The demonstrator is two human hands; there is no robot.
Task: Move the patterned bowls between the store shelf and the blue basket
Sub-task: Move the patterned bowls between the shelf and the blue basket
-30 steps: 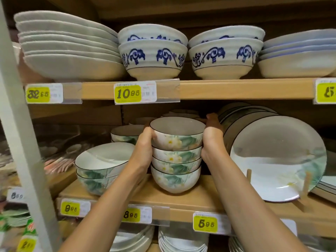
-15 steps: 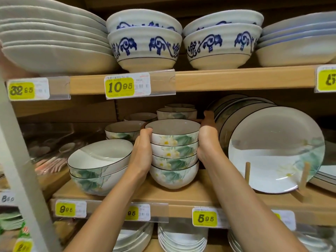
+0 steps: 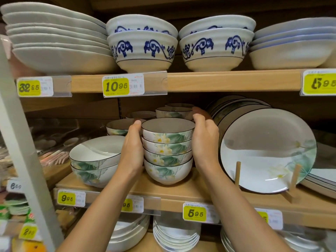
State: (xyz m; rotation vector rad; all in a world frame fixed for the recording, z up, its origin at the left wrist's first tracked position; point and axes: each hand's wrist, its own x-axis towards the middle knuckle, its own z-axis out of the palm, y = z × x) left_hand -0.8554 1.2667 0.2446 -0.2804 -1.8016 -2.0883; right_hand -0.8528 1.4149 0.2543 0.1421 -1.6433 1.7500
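Flanking the bowl stack (image 3: 167,151), fingers (image 3: 199,113) curl round its sides.

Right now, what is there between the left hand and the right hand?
Between the left hand and the right hand stands a stack of four flowered bowls; each hand cups one side. The head view shows this.
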